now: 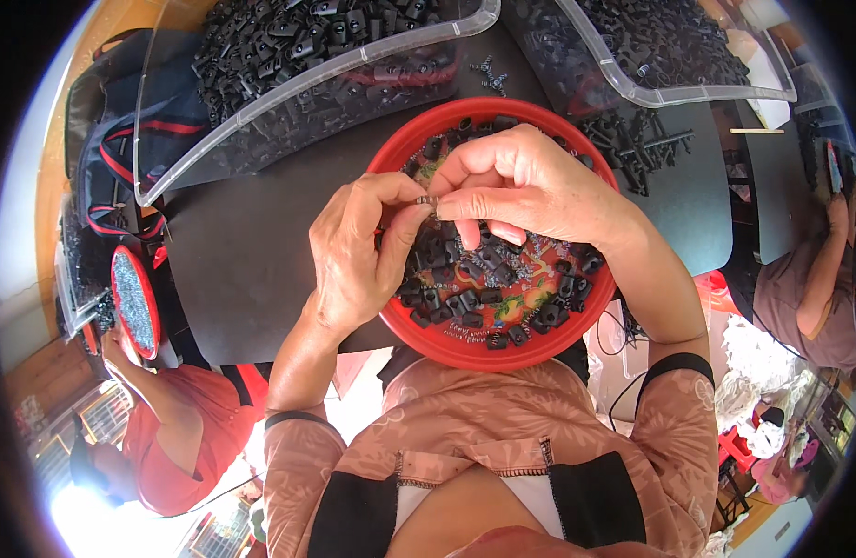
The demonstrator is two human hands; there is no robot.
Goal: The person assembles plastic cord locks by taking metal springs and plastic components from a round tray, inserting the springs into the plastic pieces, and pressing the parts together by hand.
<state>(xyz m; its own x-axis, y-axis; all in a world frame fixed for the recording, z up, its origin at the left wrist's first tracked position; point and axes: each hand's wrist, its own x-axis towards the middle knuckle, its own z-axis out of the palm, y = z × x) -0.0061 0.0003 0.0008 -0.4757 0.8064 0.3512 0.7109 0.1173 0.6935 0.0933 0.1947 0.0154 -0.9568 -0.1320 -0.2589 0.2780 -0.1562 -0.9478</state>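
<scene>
Between the fingertips of both hands is a small metal coil spring [428, 201], held over a round red tray. My left hand [355, 244] pinches it with thumb and forefinger. Thumb and forefinger of my right hand [532, 186] close on it from the other side, the other fingers curled below. Under both hands lies the red tray [495, 357], its floor printed with fruit and flowers. Scattered in it are black plastic cord-lock pieces [457, 303] and loose small springs [484, 263]. My right hand hides part of the tray's far side.
Two clear plastic bins [316, 86] [665, 96] of black parts stand at the back of the dark table [242, 279]. Black rod-shaped parts [637, 149] lie right of the tray, and a few springs [489, 76] behind it. Co-workers sit left [191, 418] and right [809, 279].
</scene>
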